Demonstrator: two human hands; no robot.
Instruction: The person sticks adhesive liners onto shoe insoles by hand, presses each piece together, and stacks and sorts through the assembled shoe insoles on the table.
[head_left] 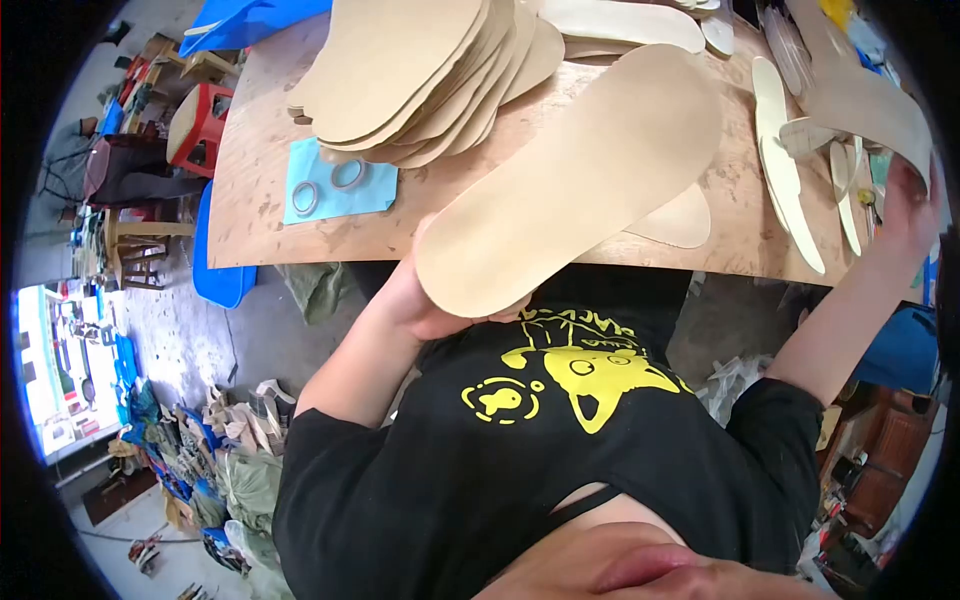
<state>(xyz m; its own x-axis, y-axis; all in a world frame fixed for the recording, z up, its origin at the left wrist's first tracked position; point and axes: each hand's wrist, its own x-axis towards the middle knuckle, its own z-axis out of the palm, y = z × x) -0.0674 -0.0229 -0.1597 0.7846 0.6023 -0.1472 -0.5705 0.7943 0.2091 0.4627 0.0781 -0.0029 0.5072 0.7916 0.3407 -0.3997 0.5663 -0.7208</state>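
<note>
My left hand (408, 300) is closed on the heel end of a large beige insole (575, 185), supporting it from beneath over the table's near edge. Most of its fingers are hidden under the insole. Off to the far right, my right hand (908, 208) grips a curved beige insole-like piece (880, 105); its fingers are partly cut off by the dark edge of the view. Another beige insole (678, 220) lies partly under the large one. A thick stack of beige insoles (400, 70) stands at the back left of the table.
The wooden table (245, 140) carries a light blue sheet (370, 200) with two tape rolls on it. Narrow pale insole pieces (785, 190) lie to the right, and white insoles (625, 22) at the back. A red stool (205, 125) stands beyond the left edge.
</note>
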